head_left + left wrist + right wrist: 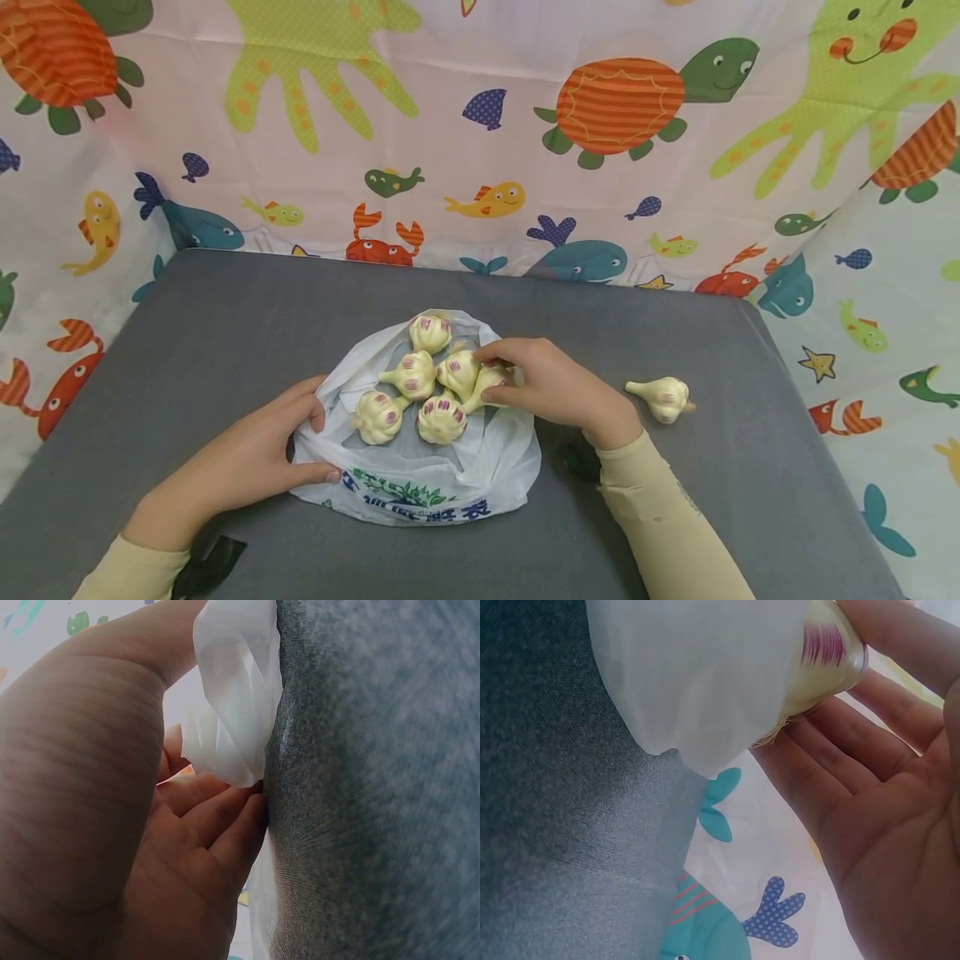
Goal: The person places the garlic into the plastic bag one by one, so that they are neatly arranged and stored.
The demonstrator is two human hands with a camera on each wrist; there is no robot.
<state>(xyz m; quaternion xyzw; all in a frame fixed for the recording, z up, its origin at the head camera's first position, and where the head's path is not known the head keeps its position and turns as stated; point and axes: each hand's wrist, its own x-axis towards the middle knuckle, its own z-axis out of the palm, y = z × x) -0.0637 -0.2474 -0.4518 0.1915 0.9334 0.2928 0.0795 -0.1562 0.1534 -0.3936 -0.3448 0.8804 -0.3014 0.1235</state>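
Observation:
A white plastic bag (pixel 495 487) with green and blue print lies with its mouth spread wide. Several garlic bulbs (pixel 415 375), cream with purple streaks, sit in it. My left hand (pixel 251 450) holds the bag's left side, thumb at the front and fingers at the rim; white plastic (pixel 236 697) runs between them in the left wrist view. At the bag's right side, my right hand (pixel 555 387) grips one garlic bulb (pixel 491 385) between thumb and fingers. The right wrist view shows this purple-streaked bulb (pixel 829 656) against the fingers, partly behind the plastic.
One more garlic bulb (pixel 666 398) lies on the grey table (pixel 300 308), right of my right hand. A curtain (pixel 450 125) printed with sea animals hangs along the back and both sides. Black straps (pixel 210 567) show beneath the wrists.

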